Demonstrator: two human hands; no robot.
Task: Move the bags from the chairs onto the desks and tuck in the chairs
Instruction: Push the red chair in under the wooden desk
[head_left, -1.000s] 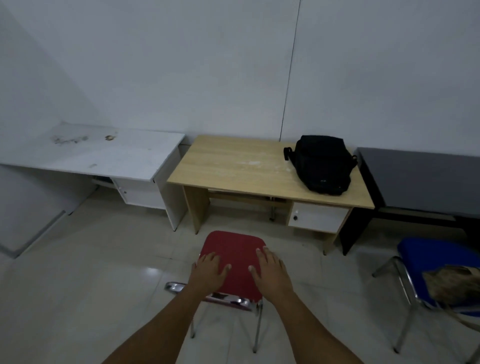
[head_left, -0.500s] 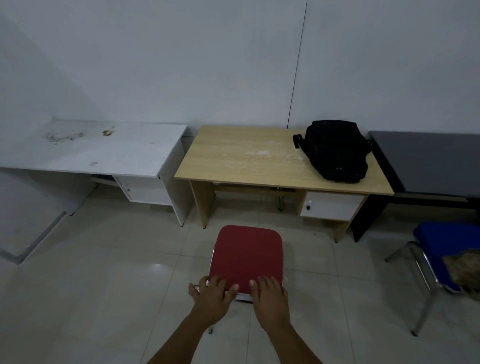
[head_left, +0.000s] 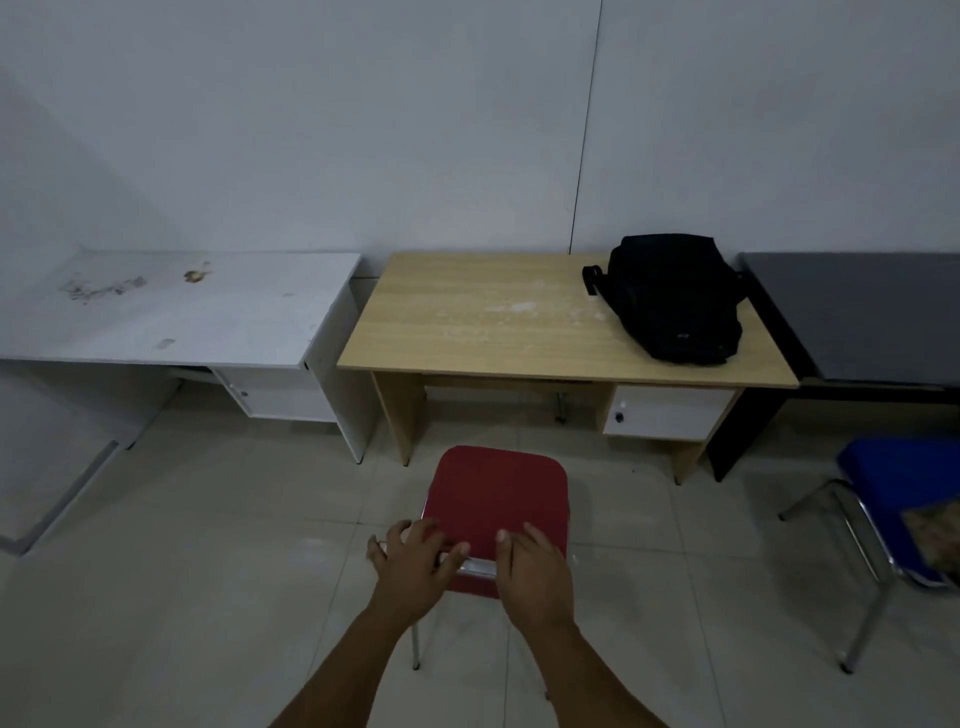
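Note:
A red chair with chrome legs stands on the tiled floor in front of the wooden desk, its seat just short of the desk's front edge. My left hand and my right hand both rest on the chair's near edge, fingers curled over its chrome back rail. A black backpack lies on the right end of the wooden desk. At the right edge stands a blue chair with a brown bag on its seat, partly cut off.
A white desk with stains stands to the left of the wooden one, a dark grey desk to the right. All three line the white wall. A small white drawer unit hangs under the wooden desk's right side.
The red chair has slid forward toward the wooden desk with both hands on its back edge. The view has lifted, so the desks look nearer and more square-on.

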